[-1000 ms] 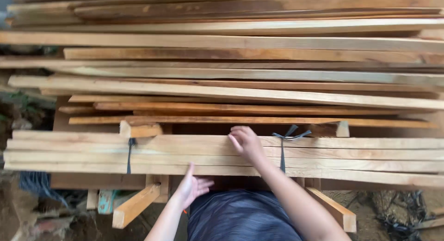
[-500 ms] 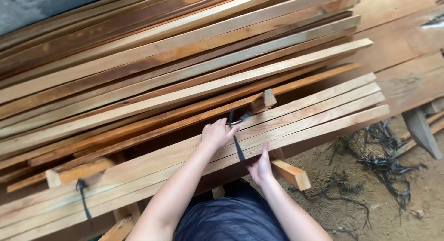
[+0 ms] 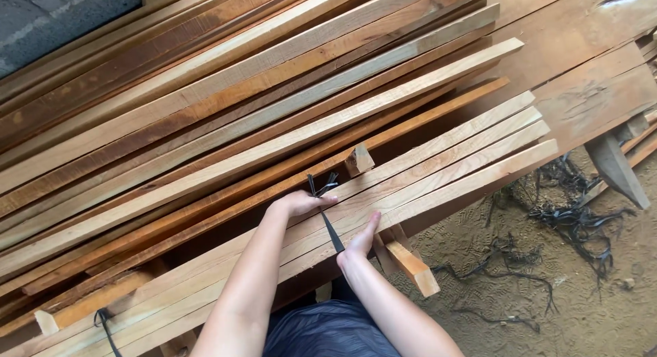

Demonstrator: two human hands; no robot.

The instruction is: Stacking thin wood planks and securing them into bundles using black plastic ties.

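Observation:
A bundle of pale wooden slats (image 3: 452, 158) lies along the near edge of a big lumber stack, tied with a black strap (image 3: 331, 231) knotted on top. My left hand (image 3: 298, 203) lies on the top slats, fingertips touching the strap just below the knot. My right hand (image 3: 359, 244) is at the bundle's near edge beside the strap, thumb up on the top slat and fingers hidden under the edge. A second black strap (image 3: 106, 326) binds the bundle at the lower left.
Long reddish and pale planks (image 3: 239, 104) are stacked behind the bundle. A small wood block (image 3: 359, 158) sits on it. A short wooden support (image 3: 410, 261) sticks out below. Wide boards (image 3: 582, 97) lie at right; loose black straps (image 3: 582, 220) litter the dirt ground.
The view has swung right and moved closer. My left hand went up onto the slats at the strap; my right hand came down to the bundle's near edge.

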